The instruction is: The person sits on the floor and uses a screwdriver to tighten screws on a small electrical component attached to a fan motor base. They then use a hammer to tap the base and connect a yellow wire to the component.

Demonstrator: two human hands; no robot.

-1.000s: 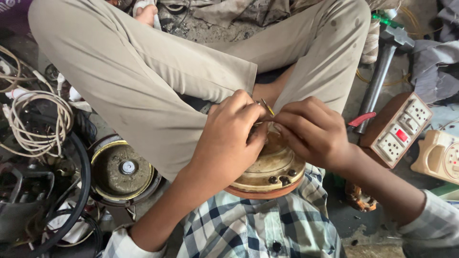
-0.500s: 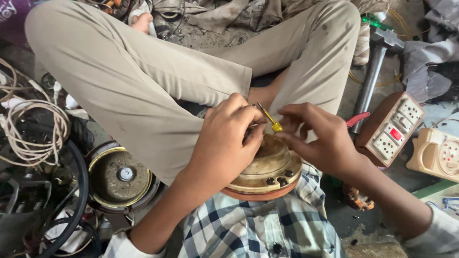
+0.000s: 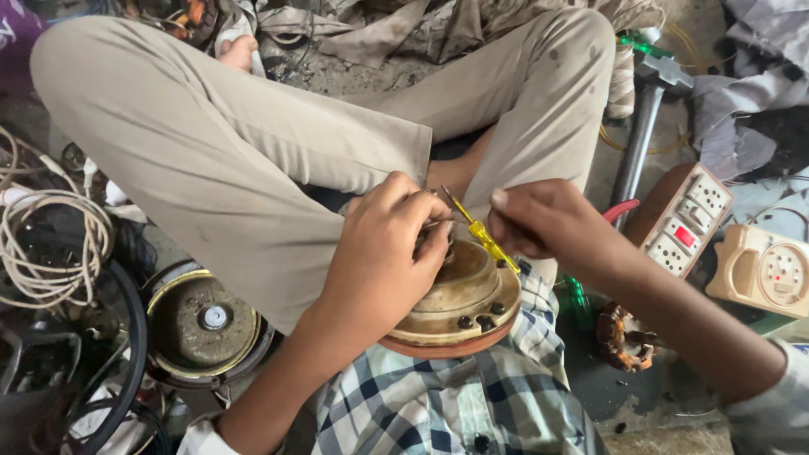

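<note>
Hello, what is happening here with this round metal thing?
A person sits cross-legged on the floor with a round fan motor housing in the lap. The left hand presses on its top, fingers at the centre. The right hand holds a small yellow-handled screwdriver, its tip pointing toward the left fingertips. Another motor housing lies on the floor beside the left knee.

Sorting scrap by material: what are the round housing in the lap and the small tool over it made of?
Round housing: likely cast metal, dull tan paint, worn, dark screw heads along its rim. Small screwdriver, in the right hand: translucent yellow plastic handle, thin shaft probably steel.
</note>
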